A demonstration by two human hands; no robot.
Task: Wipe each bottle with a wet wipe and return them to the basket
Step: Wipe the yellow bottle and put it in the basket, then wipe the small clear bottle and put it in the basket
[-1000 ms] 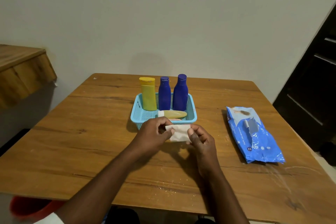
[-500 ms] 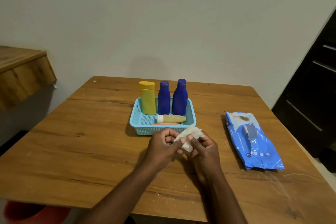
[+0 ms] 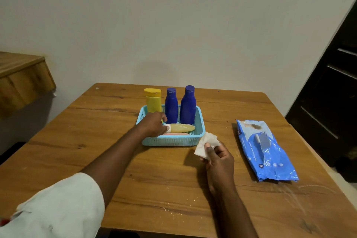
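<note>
A light blue basket [image 3: 173, 139] stands on the wooden table [image 3: 96, 141]. At its back stand a yellow bottle [image 3: 153, 100] and two dark blue bottles [image 3: 171, 106] [image 3: 188, 106]. A pale yellow bottle with a white cap [image 3: 182, 127] lies along the front, with something pink [image 3: 178, 133] beneath it. My left hand [image 3: 153, 125] reaches into the basket, its fingers curled around the lying bottle's cap end. To the right of the basket, my right hand [image 3: 220, 162] pinches a crumpled white wet wipe [image 3: 206, 144] just above the table.
A blue pack of wet wipes [image 3: 264, 150] lies on the table's right side. A wooden ledge [image 3: 21, 75] juts out at the left, and a dark door [image 3: 332, 92] stands at the right. The wall is close behind the table.
My left hand let go of the wipe and moved forward into the basket onto the lying bottle. My right hand kept the wipe and shifted right.
</note>
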